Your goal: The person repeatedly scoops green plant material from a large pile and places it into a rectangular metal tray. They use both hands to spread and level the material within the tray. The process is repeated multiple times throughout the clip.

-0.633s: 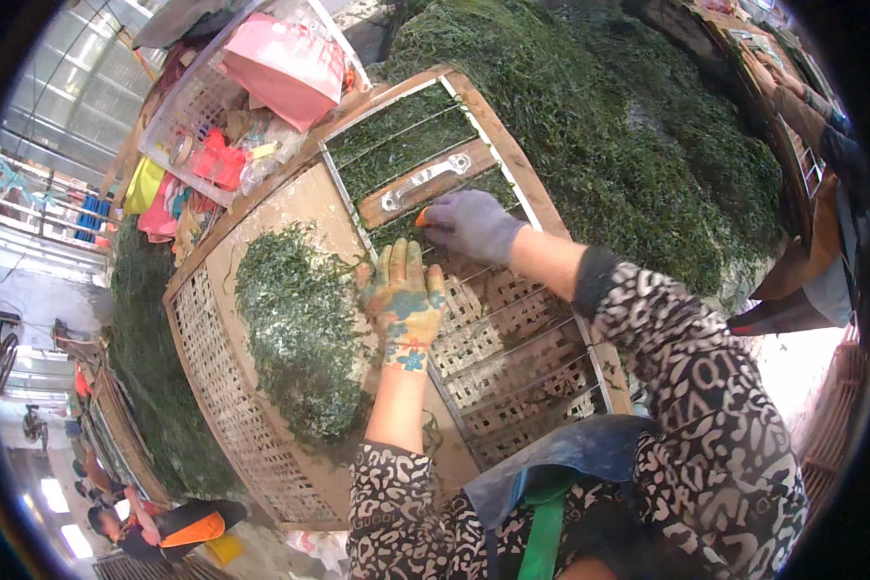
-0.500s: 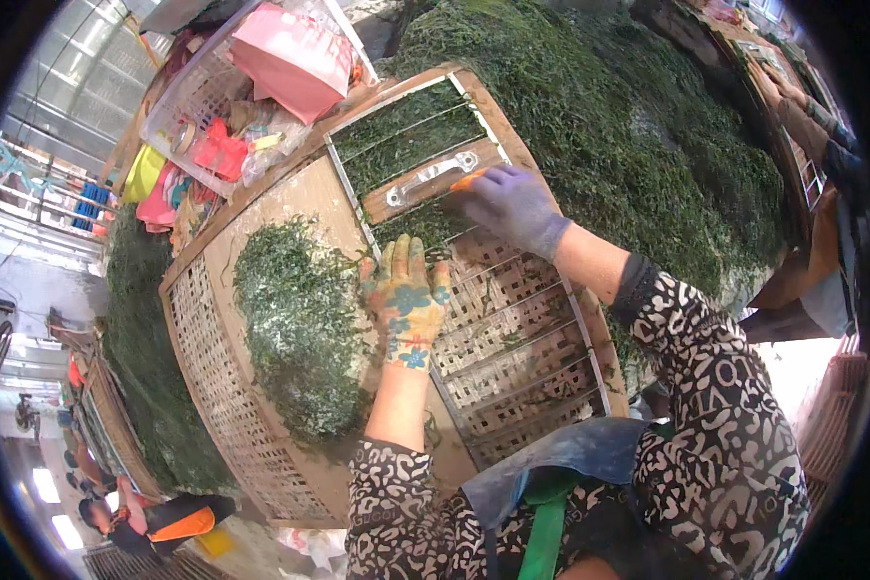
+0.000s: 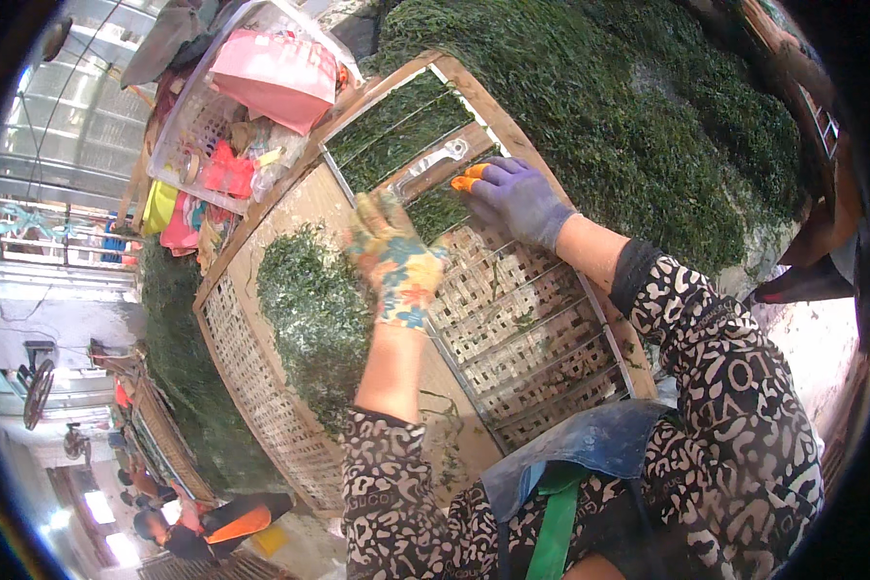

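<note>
My left hand, in a flower-patterned yellowish glove, is spread open and slightly blurred. It lies over the left edge of a metal-edged slatted frame. My right hand, in a purple glove with orange fingertips, reaches to the frame's right side. Its fingers are stretched together over the green seaweed, just below a wooden bar with a metal handle. Seaweed fills the frame's far sections; woven lattice shows through the nearer ones. Left of my left hand, a loose seaweed heap rests on the wooden board.
A large seaweed mound rises beyond the board on the right. At the far left stands a clear plastic basket with a pink bag and coloured bits. Another person is at the lower left.
My left hand has slid farther away along the frame's left edge toward the wooden bar. My right hand sits slightly nearer me relative to the bar. The whole view has shifted a little.
</note>
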